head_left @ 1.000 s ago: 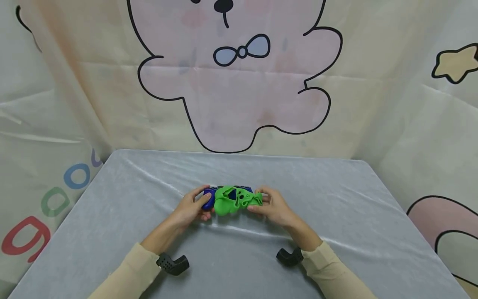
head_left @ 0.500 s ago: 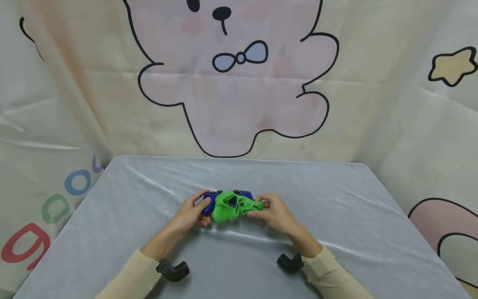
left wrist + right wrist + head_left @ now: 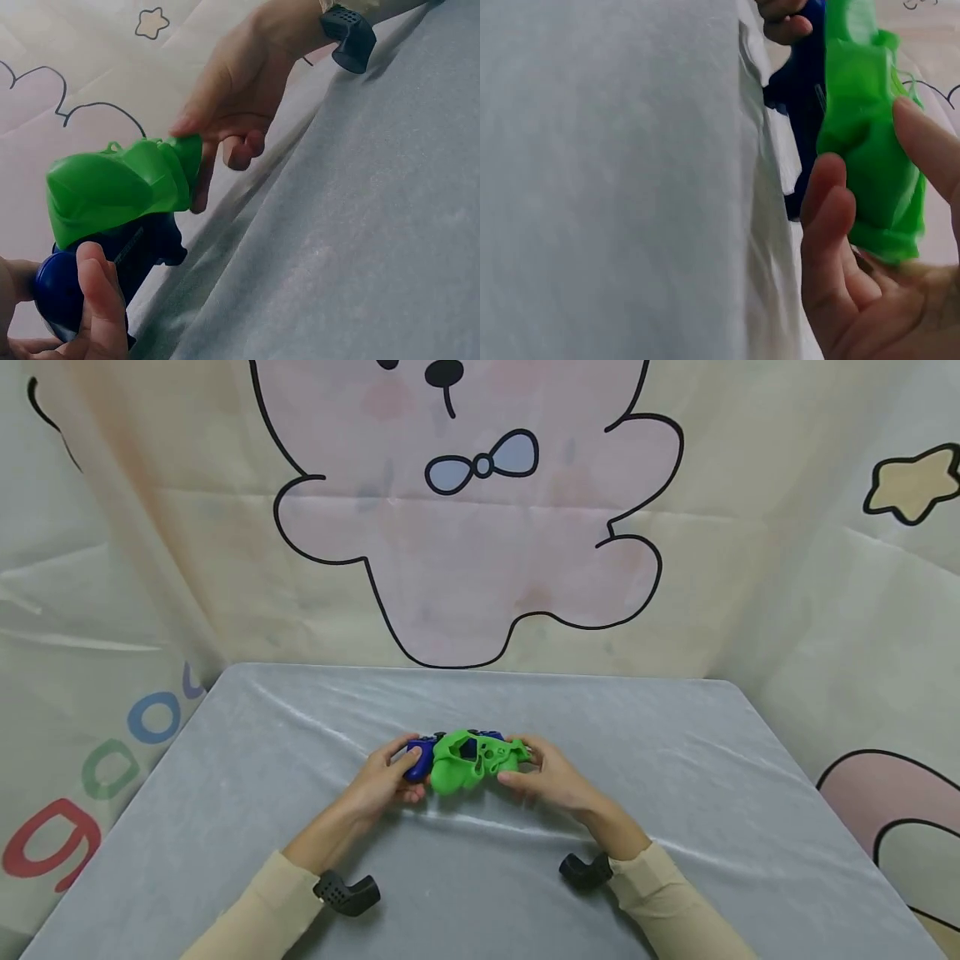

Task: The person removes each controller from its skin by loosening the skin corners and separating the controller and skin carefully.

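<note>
A dark blue game controller [image 3: 421,762] is held above the table, its left grip in my left hand [image 3: 381,779]. Over its front lies a soft green silicone cover [image 3: 456,768], loose and bunched, with its holes showing. My right hand [image 3: 552,777] pinches the cover's right end between thumb and fingers. From the left wrist, the green cover [image 3: 112,187] sits on top of the blue controller [image 3: 60,289], whose grip sticks out bare. In the right wrist view my fingers [image 3: 829,206] and thumb hold the cover [image 3: 874,150], with the controller [image 3: 804,97] behind it.
A table with a pale grey cloth [image 3: 480,877] spreads beneath both hands. A light printed curtain [image 3: 480,568] hangs behind and at the sides. Each wrist bears a black camera mount, one at the left [image 3: 347,893] and one at the right [image 3: 585,872].
My right hand has shifted its hold on the cover's right end, which now looks fuller and more spread out. The left hand keeps its grip on the controller. The head view tilted slightly.
</note>
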`<state>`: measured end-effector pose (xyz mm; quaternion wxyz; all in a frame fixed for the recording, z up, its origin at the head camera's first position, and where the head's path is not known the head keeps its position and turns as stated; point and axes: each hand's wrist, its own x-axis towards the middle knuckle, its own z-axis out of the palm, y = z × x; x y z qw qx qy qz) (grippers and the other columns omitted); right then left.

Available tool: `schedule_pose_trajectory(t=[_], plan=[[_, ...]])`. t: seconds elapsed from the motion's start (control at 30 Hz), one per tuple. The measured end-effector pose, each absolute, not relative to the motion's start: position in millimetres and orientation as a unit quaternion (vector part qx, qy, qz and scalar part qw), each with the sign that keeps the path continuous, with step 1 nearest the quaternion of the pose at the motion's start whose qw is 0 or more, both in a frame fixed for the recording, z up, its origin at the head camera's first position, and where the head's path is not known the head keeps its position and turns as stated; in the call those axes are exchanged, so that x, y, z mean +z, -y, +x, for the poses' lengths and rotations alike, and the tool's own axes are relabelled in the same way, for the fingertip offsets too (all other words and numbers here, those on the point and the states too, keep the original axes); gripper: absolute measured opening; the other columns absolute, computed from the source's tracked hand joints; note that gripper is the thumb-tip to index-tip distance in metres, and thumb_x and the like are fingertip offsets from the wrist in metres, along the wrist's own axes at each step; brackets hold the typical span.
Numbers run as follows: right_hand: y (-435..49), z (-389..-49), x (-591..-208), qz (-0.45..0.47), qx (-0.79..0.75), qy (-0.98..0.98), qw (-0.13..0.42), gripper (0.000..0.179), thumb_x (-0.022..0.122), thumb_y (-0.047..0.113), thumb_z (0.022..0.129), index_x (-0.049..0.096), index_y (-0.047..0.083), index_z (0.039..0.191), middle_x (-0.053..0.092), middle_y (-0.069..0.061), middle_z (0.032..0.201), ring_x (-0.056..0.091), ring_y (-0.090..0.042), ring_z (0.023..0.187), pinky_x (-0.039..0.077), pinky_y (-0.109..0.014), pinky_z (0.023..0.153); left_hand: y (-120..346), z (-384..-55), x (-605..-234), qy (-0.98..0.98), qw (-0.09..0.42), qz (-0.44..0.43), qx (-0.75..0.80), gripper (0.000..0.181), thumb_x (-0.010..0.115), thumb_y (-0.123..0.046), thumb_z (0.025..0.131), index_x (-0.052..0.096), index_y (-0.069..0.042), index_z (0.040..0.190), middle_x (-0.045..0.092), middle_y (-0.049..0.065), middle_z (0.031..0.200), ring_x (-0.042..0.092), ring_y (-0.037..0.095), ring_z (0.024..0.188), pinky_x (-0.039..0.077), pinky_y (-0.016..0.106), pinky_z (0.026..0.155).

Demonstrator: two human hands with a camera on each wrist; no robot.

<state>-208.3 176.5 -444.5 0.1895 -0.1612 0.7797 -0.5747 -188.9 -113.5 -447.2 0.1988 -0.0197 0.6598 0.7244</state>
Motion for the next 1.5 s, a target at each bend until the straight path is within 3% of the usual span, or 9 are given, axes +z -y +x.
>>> schedule_pose_trajectory(t=[0.1, 0.2, 0.5, 0.73, 0.83, 1.1, 1.33, 1.5], plan=[[-174, -208, -446, -0.147, -0.589, -0.769, 0.201, 0.050, 0.074, 0.017, 0.093, 0.054, -0.003, 0.134, 0.064, -0.016, 0.114, 0.066, -0.018, 0.079, 0.060, -0.034, 0.066, 115, -190, -447, -0.650, 0.202, -0.023, 0.733, 0.058, 0.041, -0.024, 0.110, 0.019, -0.007, 0.161, 0.066, 0.003, 0.079, 0.063, 0.005, 0.060, 0.054, 0.018, 0.060], [-172, -207, -445, -0.128, -0.604, -0.757, 0.215, 0.048, 0.073, 0.020, 0.093, 0.054, -0.003, 0.132, 0.067, -0.014, 0.113, 0.069, -0.017, 0.084, 0.061, -0.034, 0.073, 115, -190, -446, -0.644, 0.207, -0.024, 0.736, 0.057, 0.040, -0.025, 0.110, 0.020, -0.007, 0.161, 0.065, 0.002, 0.076, 0.063, 0.004, 0.060, 0.054, 0.017, 0.060], [-171, -205, -442, -0.104, -0.618, -0.752, 0.204, 0.038, 0.070, 0.016, 0.095, 0.057, -0.005, 0.124, 0.067, -0.005, 0.079, 0.063, -0.014, 0.062, 0.054, -0.026, 0.057, 113, -191, -443, -0.632, 0.216, -0.024, 0.744, 0.056, 0.039, -0.025, 0.111, 0.021, -0.005, 0.160, 0.067, 0.000, 0.077, 0.063, 0.003, 0.060, 0.054, 0.017, 0.061], [-169, -204, -440, -0.078, -0.660, -0.725, 0.179, 0.055, 0.070, 0.007, 0.094, 0.043, -0.002, 0.142, 0.070, -0.008, 0.111, 0.068, -0.013, 0.074, 0.057, -0.026, 0.066, 110, -192, -444, -0.628, 0.212, -0.027, 0.748, 0.057, 0.038, -0.021, 0.110, 0.017, -0.002, 0.160, 0.066, 0.001, 0.079, 0.063, 0.003, 0.061, 0.054, 0.016, 0.060], [-169, -204, -441, -0.069, -0.660, -0.725, 0.182, 0.058, 0.070, 0.006, 0.093, 0.043, 0.001, 0.144, 0.069, -0.002, 0.109, 0.060, -0.010, 0.067, 0.051, -0.022, 0.061, 109, -191, -445, -0.625, 0.205, -0.031, 0.753, 0.059, 0.039, -0.019, 0.110, 0.015, 0.000, 0.160, 0.067, 0.002, 0.078, 0.064, 0.003, 0.061, 0.055, 0.016, 0.060], [-167, -204, -443, -0.126, -0.599, -0.778, 0.143, 0.031, 0.070, 0.006, 0.094, 0.051, -0.003, 0.115, 0.059, 0.003, 0.079, 0.042, -0.007, 0.050, 0.038, -0.020, 0.048, 108, -190, -447, -0.637, 0.182, -0.041, 0.748, 0.058, 0.040, -0.018, 0.110, 0.018, 0.000, 0.160, 0.066, 0.003, 0.080, 0.067, 0.005, 0.064, 0.058, 0.018, 0.067], [-164, -202, -442, -0.141, -0.587, -0.791, 0.100, 0.020, 0.071, -0.002, 0.089, 0.054, -0.009, 0.097, 0.059, 0.002, 0.071, 0.045, -0.003, 0.052, 0.038, -0.018, 0.048, 109, -187, -445, -0.646, 0.174, -0.033, 0.742, 0.060, 0.041, -0.018, 0.110, 0.015, 0.002, 0.160, 0.068, 0.002, 0.076, 0.068, 0.005, 0.063, 0.059, 0.019, 0.067], [-162, -200, -440, -0.136, -0.583, -0.796, 0.092, 0.016, 0.070, -0.004, 0.088, 0.055, -0.009, 0.092, 0.059, -0.001, 0.064, 0.045, -0.004, 0.048, 0.038, -0.018, 0.046, 109, -187, -446, -0.643, 0.169, -0.033, 0.746, 0.062, 0.042, -0.017, 0.109, 0.013, 0.002, 0.160, 0.067, 0.003, 0.076, 0.068, 0.005, 0.062, 0.059, 0.021, 0.065]])
